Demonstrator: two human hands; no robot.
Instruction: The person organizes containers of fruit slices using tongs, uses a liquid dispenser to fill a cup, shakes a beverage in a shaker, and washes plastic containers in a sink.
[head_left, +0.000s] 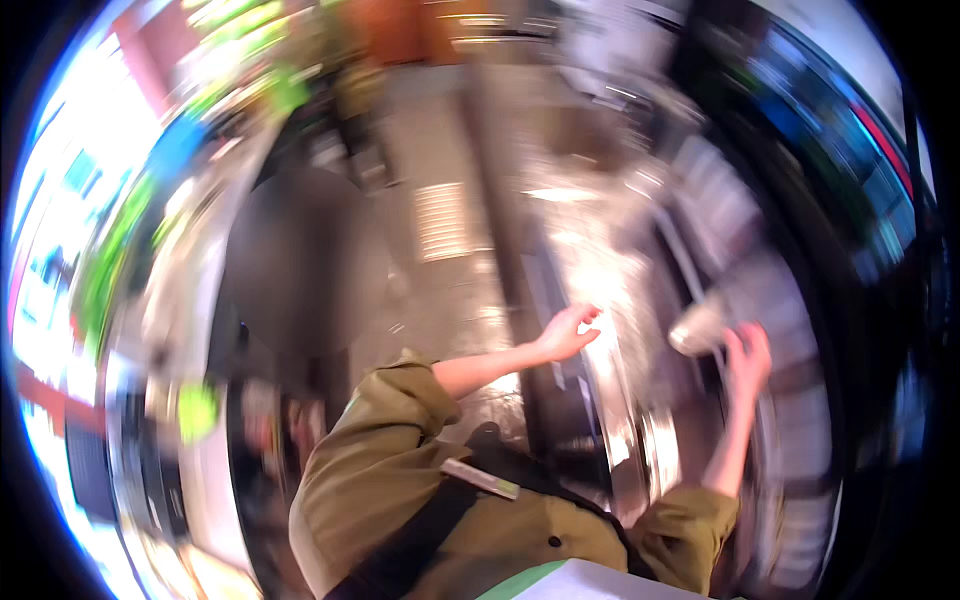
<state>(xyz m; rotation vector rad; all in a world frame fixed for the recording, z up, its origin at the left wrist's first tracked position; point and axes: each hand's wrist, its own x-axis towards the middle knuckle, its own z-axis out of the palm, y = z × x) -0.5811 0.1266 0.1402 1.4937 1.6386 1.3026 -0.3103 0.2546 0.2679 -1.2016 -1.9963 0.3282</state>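
Observation:
My left hand (571, 333) reaches over a shiny metal counter (600, 277). Its thumb and fingers are apart, with nothing between them that I can see. Further right, my right hand (748, 358) is raised with its fingers pointing away from me. Just left of those fingertips is a pale rounded object (697, 327), blurred by motion. Whether the hand touches or grips it cannot be made out. Both forearms come out of rolled olive-brown sleeves (416, 394).
A floor grate (441, 221) lies in the brown floor (420, 135) beyond my left arm. A dark rounded shape (296, 259) stands to the left, beside a pale counter (206, 480). Blurred stacks of whitish items (787, 375) line the right side.

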